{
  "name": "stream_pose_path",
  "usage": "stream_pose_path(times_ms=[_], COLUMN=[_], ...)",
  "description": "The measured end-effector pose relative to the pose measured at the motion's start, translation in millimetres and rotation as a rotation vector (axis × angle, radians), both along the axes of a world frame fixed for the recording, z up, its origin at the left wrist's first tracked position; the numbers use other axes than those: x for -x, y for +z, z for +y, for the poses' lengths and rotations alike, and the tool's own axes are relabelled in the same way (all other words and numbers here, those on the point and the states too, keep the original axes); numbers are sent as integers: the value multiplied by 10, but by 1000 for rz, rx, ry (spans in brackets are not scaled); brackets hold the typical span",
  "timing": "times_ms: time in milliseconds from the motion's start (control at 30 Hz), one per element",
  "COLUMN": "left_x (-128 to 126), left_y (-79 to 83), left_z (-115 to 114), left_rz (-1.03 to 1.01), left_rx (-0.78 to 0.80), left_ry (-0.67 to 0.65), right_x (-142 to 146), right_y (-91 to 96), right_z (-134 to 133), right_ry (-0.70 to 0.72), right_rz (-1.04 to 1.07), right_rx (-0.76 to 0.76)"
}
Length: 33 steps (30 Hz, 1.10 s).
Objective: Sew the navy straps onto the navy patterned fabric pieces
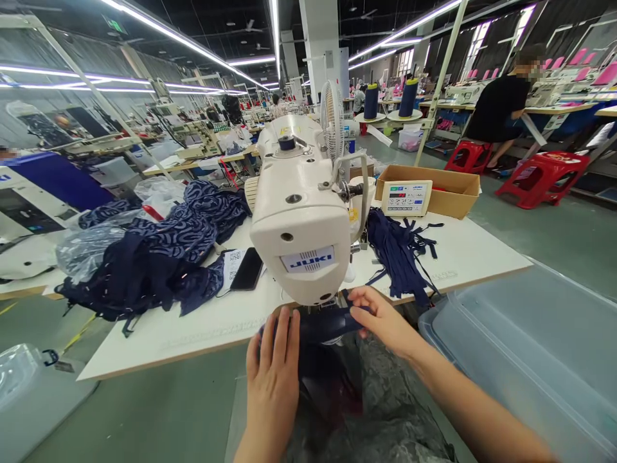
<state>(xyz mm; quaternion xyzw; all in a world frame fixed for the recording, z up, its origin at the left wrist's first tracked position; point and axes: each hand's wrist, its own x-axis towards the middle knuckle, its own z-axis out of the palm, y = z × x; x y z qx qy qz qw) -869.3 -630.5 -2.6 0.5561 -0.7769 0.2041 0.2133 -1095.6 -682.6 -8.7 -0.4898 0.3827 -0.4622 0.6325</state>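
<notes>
A white sewing machine [301,206] stands in the middle of the table, its head towards me. Under it, at the near table edge, stretches a dark navy fabric piece [322,325]. My left hand [276,360] lies flat on the left end of this fabric, fingers stretched forward. At the right end, my right hand [376,315] pinches the fabric between thumb and fingers, close to the needle area. The machine head hides the needle and presser foot. Part of the dark fabric hangs down below the table edge, over my lap.
Patterned navy garments [178,225] are heaped on the left, beside a black phone [247,269]. Navy straps [398,254] lie on the right, near a control panel [406,198] and cardboard box [448,199]. A clear plastic bin [525,347] stands at right. A person [501,106] sits far right.
</notes>
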Motion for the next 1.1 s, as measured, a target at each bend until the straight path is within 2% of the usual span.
stream_pose_path(times_ms=[67,200,300,367,500,767,833,933,1000,1100], left_x=[-31,41,128,153,121,119,138,160,170,178], left_y=[-30,-47,-7,24,37,-56,-78,-99,-104,-101], left_z=[-43,-110,-164,-200,-231,-169,-155,-140,-136,-133], left_rz=[-33,-106,-209,-240,-155,-52,-26,-16,-5,5], left_rx=[26,124,74,31,7,-27,-44,-56,-49,-43], left_ry=[-48,-274,-420,-473,-426,-391,-355,-313,-304,-300], right_x=[-146,-241,-203,-158,-75,-82,-78,-56,-38,-18], right_y=[0,0,46,79,71,-15,15,73,110,153], right_z=[-15,-49,-66,-69,-62,-85,-102,-149,-194,-267], right_ry=[-44,-127,-115,-69,36,-35,-45,-44,-12,68], right_rz=[129,321,343,316,244,390,435,526,604,705], right_rx=[71,221,235,199,133,277,347,539,640,714])
